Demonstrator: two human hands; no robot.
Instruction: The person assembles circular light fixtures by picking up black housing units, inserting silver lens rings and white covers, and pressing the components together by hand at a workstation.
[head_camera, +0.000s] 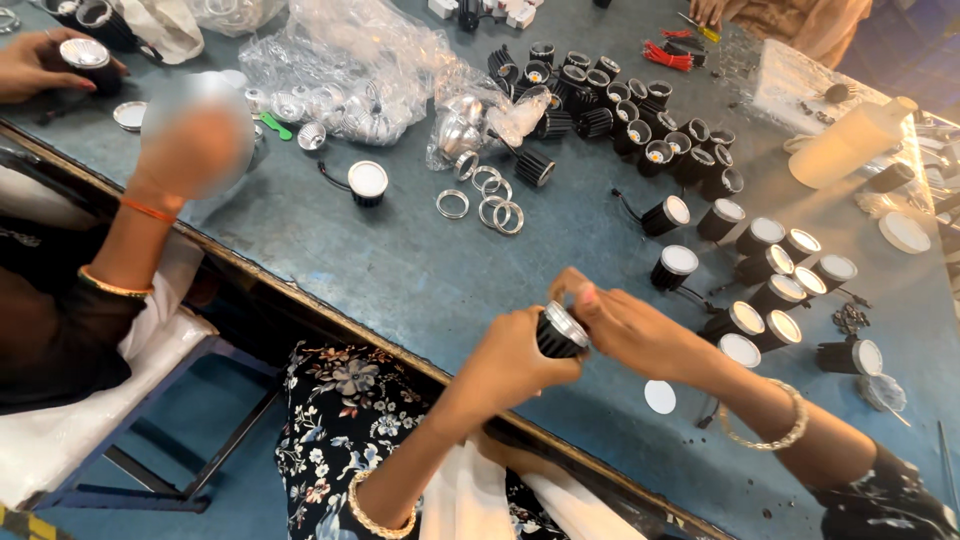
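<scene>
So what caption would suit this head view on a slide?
Both hands, left hand and right hand, hold a black ribbed lamp housing over a blue table strewn with similar housings.

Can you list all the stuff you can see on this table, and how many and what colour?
Black ribbed lamp: one, black with a silver ring, held in both hands.
Finished lamps: about a dozen, black with white fronts, right side of the table.
Open lamp bodies: many, black, top middle.
Metal rings: about six, silver, middle of the table.
Plastic bags of shiny cups: a heap, clear and silver, top left.
White disc: one, near the front edge.
Red wires: a bunch, top.
Table: one, blue-grey.
Other person's hand: at far left, holding a lamp.
Left hand: gripping the lamp's body.
Right hand: fingers on the ring.
</scene>
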